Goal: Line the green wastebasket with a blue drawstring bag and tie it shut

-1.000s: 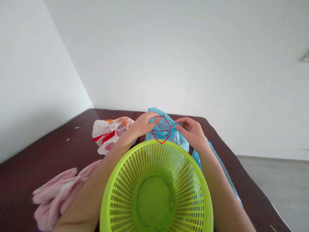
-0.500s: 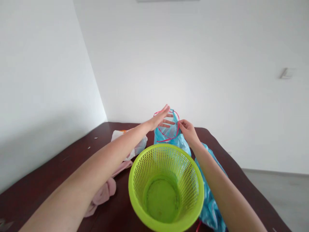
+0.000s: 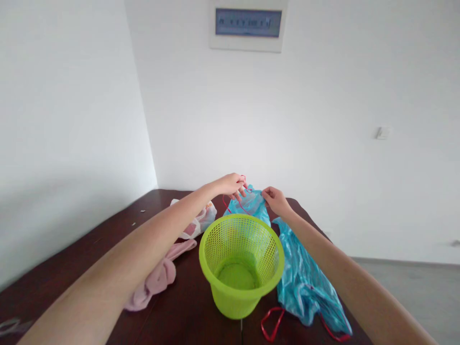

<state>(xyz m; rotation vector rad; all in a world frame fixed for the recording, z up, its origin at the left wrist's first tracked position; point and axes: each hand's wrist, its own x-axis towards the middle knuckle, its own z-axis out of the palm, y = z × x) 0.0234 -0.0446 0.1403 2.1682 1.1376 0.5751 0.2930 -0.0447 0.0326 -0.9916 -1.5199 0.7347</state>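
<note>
Beyond the green basket, a thin blue plastic bag (image 3: 252, 203) with a red drawstring (image 3: 246, 209) is stretched between my two hands. My left hand (image 3: 233, 185) has its fingers curled, with the drawstring looped about them. Pinched between the thumb and fingers of my right hand (image 3: 276, 199) is the bag's upper right edge. The bright green perforated basket (image 3: 230, 306) stands upright in front of the bag and hides its lower part. I see only the basket's bare floor inside it.
Right of the basket lies another blue plastic bag (image 3: 305, 282) with red drawstrings, partly under my right forearm. To the left are a pink cloth item (image 3: 158, 278) and a white plastic bag (image 3: 204, 218). The dark table (image 3: 194, 297) meets white walls.
My left hand has gone from spread fingers to curled ones on the drawstring, and the bag's mouth has come lower. My right hand keeps its pinch. The view has tilted up.
</note>
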